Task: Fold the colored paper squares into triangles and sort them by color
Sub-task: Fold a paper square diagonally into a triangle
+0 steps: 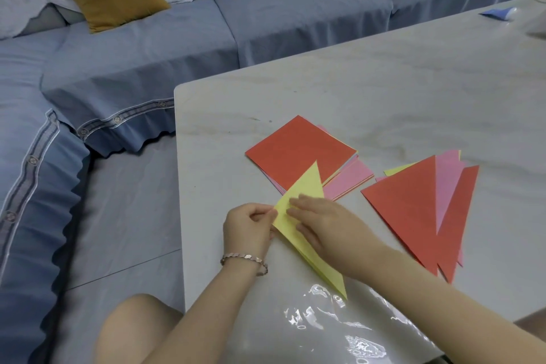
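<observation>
Yellow triangle point(307, 186), tip over red-topped square stack point(298, 151); red-and-pink triangle pile point(410, 204) just right.

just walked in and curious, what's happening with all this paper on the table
A person is creasing a yellow triangle on the table: the left hand pinches its edge, the right hand presses flat on it. Behind it lies a stack of unfolded squares, red on top. To the right, finished triangles lie in one mixed red, pink and yellow pile, not yet sorted.

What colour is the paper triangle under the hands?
Yellow. The paper triangle shows best in the head view.
</observation>
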The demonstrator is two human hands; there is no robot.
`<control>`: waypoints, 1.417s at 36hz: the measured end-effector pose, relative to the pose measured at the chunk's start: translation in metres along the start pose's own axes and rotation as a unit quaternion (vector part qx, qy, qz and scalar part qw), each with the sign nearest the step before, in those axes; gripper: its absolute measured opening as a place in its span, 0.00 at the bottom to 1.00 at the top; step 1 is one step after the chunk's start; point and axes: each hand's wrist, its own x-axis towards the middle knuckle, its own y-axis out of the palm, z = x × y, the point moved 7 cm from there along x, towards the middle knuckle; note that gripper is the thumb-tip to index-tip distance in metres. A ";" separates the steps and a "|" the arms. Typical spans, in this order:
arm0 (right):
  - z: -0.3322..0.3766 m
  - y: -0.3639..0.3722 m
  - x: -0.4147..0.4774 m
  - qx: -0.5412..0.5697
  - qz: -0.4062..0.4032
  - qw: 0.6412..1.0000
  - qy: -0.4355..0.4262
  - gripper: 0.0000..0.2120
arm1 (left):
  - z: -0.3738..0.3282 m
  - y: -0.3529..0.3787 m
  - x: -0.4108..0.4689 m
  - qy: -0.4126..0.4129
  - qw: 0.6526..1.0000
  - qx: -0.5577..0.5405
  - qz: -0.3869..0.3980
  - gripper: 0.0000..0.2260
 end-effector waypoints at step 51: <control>-0.048 0.037 -0.048 -0.089 0.287 0.950 0.084 0.59 | 0.025 0.003 0.009 0.012 0.993 0.118 0.003 0.09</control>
